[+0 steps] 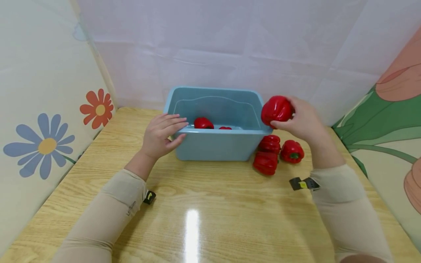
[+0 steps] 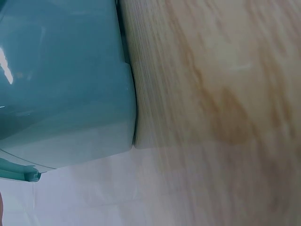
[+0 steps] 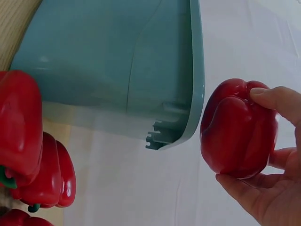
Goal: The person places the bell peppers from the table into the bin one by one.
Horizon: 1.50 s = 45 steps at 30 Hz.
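My right hand holds a red bell pepper between thumb and fingers, raised beside the bin's right rim. In the right wrist view the same pepper is apart from the rim. The left hand rests on the front left corner of the blue plastic bin, its fingers laid over the rim. Inside the bin lie two red peppers, one at the left and another mostly hidden by the front wall. Only a sliver of the left hand shows in its wrist view.
Three red bell peppers lie on the wooden table at the bin's right: one in front, one behind it and one to the right. A white sheet hangs behind; flowered panels stand at both sides.
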Tool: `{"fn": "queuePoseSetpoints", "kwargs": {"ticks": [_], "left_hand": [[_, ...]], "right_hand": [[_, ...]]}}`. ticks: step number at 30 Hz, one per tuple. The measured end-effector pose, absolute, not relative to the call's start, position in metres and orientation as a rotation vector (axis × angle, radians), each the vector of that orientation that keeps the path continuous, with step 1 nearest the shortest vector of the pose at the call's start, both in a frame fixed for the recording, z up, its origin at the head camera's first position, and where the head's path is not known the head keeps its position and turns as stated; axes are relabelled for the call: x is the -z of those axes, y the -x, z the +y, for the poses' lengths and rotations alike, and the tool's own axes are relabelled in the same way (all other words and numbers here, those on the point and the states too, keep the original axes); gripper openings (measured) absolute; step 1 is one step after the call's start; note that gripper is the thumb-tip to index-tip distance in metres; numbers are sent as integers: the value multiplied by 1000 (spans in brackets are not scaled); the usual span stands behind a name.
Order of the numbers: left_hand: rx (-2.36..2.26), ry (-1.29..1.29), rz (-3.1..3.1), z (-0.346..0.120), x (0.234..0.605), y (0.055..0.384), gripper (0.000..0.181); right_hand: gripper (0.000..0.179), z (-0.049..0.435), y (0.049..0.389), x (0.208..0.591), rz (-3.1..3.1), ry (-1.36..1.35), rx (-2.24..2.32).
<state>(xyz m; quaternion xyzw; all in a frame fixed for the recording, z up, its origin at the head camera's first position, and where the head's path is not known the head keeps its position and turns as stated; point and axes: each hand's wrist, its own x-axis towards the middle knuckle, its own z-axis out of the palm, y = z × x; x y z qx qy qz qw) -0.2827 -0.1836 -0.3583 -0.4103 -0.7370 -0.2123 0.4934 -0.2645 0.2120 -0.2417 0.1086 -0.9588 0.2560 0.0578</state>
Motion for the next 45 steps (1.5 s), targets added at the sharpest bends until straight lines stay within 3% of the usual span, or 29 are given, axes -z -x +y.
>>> {"fn": "queuePoseSetpoints", "kwargs": {"ticks": [15, 27, 45], "left_hand": [[527, 992, -1782, -184, 357, 280, 32], [536, 992, -1785, -184, 358, 281, 32], [539, 998, -1784, -183, 358, 281, 33]], "right_hand": [[90, 184, 273, 238, -2904, -364, -852], [82, 170, 279, 243, -2908, -377, -867], [85, 166, 287, 252, -2926, -398, -862]]}}
